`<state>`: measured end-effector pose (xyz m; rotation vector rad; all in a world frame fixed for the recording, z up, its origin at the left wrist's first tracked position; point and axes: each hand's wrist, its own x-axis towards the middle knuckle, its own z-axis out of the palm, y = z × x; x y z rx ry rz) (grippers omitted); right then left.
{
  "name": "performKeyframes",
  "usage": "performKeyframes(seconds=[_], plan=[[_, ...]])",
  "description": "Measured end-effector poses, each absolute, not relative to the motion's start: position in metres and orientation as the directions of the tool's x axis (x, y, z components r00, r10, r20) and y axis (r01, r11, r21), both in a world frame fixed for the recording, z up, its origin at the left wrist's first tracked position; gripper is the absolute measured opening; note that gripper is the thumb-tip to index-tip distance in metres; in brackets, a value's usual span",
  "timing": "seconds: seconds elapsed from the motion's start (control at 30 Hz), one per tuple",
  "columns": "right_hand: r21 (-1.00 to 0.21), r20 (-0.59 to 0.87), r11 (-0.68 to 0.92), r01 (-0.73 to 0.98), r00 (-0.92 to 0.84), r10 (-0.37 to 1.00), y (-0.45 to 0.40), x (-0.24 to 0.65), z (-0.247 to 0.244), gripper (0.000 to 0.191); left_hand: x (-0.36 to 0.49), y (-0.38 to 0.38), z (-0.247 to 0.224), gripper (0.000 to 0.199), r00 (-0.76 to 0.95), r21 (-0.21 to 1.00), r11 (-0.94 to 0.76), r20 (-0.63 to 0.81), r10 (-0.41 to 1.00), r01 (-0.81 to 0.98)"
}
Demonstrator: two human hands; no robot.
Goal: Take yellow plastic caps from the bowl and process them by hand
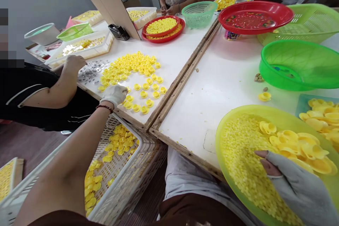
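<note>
Head camera: left hand (114, 95) by yellow cups (132, 64), right hand (296, 180) over basin (220, 137), grips unclear, green bowl (296, 80) beyond.

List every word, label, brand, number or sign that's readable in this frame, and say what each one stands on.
No text can be read with certainty.
Colourful container under the edge of the large red tray: printed, but too small and blurred to read.
Large red tray: coloured decoration, no lettering I can make out.
Black object by the upright board: no readable marking.
</note>
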<state>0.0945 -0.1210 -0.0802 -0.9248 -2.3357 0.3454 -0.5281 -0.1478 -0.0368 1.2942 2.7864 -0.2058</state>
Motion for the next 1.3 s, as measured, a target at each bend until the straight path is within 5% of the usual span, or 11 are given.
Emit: performKeyframes(seconds=[0.13, 0.23, 0.33, 0.47, 0.67, 0.8, 0.93, 1.07, 1.3], plan=[[-0.469, 0.427, 0.71, 0.525, -0.569, 0.703, -0.127, 0.081, -0.07, 0.017, -0.469, -0.123, -0.031, 0.04, -0.421, 0.062, 0.42, 0.008, 0.907, 0.906], [-0.465, 0.322, 0.725, 0.508, -0.666, 0.673, -0.128, 0.069, -0.063, 0.017, -0.395, -0.094, -0.028, 0.037, -0.093, 0.251, 0.04, 0.199, 0.976, 0.967], [-0.36, 0.223, 0.714, 0.601, -0.687, 0.691, -0.124, 0.061, -0.057, 0.019, -0.308, -0.069, -0.026, 0.028, 0.207, 0.401, -0.375, 0.402, 0.892, 0.836], [-0.276, 0.165, 0.7, 0.659, -0.685, 0.71, -0.127, 0.056, -0.055, 0.035, -0.195, -0.042, -0.026, 0.022, 0.438, 0.455, -0.626, 0.456, 0.775, 0.633], [-0.293, 0.068, 0.718, 0.632, -0.735, 0.675, -0.133, 0.055, -0.067, 0.035, -0.084, -0.009, -0.04, 0.024, 0.625, 0.262, -0.623, 0.089, 0.776, 0.737], [-0.639, 0.045, 0.52, 0.567, -0.647, 0.761, -0.125, 0.059, -0.063, 0.025, -0.074, -0.005, -0.043, 0.02, 0.6, 0.28, -0.59, 0.059, 0.798, 0.758], [-0.986, -0.07, -0.003, 0.167, -0.396, 0.916, -0.116, 0.068, -0.048, 0.024, -0.102, -0.023, -0.043, 0.013, 0.519, 0.432, -0.547, 0.194, 0.833, 0.717], [-0.921, -0.181, -0.277, -0.274, -0.328, 0.927, -0.107, 0.073, -0.034, 0.033, -0.126, -0.041, -0.049, 0.018, 0.441, 0.517, -0.545, 0.32, 0.838, 0.661], [-0.856, -0.107, -0.167, -0.49, -0.148, 0.983, -0.091, 0.073, -0.028, 0.034, -0.094, -0.019, -0.049, 0.024, 0.575, 0.206, -0.593, 0.144, 0.805, 0.779]])
